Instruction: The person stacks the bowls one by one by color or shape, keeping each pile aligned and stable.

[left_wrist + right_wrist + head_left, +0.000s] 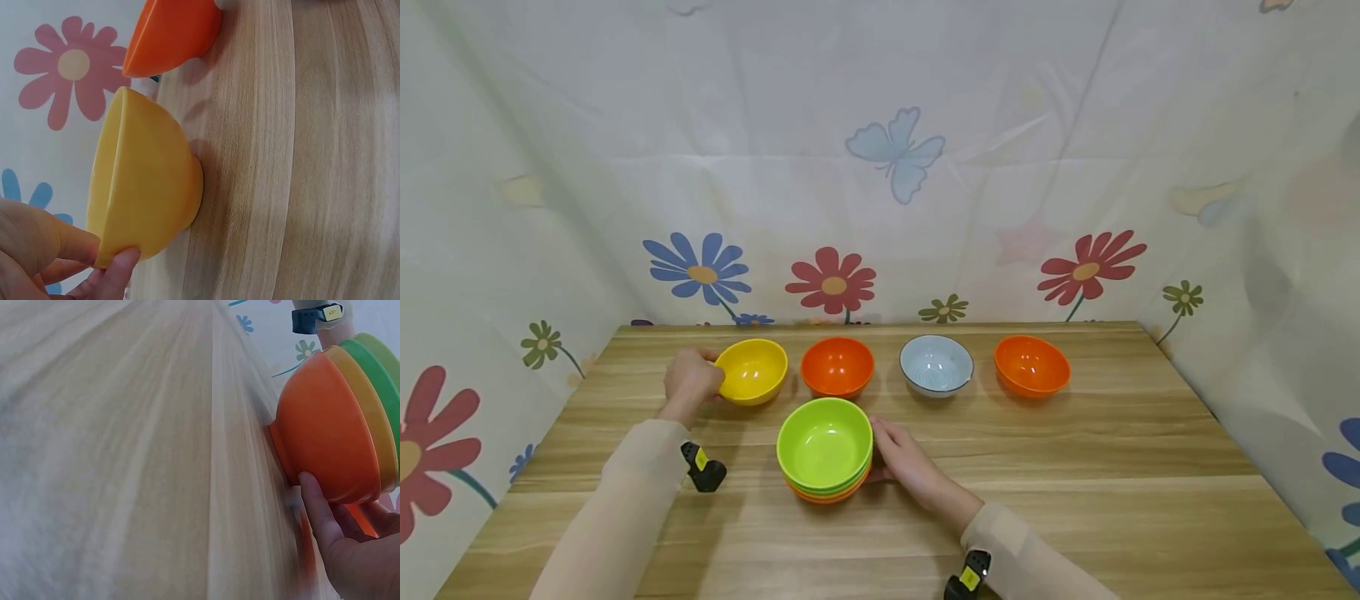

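Observation:
My left hand (692,379) pinches the rim of a yellow bowl (752,372) at the back left of the table. In the left wrist view the yellow bowl (147,175) stands upright, thumb and fingers at its edge. My right hand (913,467) grips the right side of a stack of nested bowls (825,446), light green on top and orange at the bottom. In the right wrist view, fingertips (307,482) touch the lower part of the outermost orange bowl (325,425). Yellow and green bowls show above that one.
To the right of the yellow bowl, an orange bowl (837,367), a pale blue bowl (936,365) and another orange bowl (1032,367) stand in a row. The wooden table (1112,467) meets a flower-printed curtain (1000,167) at the back.

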`<state>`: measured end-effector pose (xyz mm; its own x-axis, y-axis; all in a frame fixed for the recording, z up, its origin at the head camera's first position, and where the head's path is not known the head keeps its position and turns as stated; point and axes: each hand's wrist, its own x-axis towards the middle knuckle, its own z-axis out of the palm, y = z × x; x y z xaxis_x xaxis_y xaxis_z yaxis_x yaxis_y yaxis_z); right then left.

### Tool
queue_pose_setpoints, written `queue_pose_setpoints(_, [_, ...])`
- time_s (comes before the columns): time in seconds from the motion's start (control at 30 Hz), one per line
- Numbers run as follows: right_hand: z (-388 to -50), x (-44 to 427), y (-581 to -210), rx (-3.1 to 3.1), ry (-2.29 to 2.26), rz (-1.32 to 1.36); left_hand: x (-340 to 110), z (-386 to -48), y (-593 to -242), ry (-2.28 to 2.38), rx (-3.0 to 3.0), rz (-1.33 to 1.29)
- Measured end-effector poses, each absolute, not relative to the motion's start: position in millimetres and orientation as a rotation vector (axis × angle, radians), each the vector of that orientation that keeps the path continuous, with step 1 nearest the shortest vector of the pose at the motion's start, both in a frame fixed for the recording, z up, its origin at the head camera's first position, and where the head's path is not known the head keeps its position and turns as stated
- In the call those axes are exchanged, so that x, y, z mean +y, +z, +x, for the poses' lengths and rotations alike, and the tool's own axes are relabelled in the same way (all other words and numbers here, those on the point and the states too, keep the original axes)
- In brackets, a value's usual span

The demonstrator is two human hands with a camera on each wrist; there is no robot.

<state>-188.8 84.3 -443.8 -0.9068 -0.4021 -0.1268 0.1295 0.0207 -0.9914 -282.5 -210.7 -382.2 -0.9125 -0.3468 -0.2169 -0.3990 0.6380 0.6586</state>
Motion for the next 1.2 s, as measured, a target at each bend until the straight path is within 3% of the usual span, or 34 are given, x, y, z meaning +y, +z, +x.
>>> queue_pose_setpoints(1.2, [-189, 85, -443, 1.908, -1.947, -0.291, -205, -259, -341, 0.610, 3.073, -0.265])
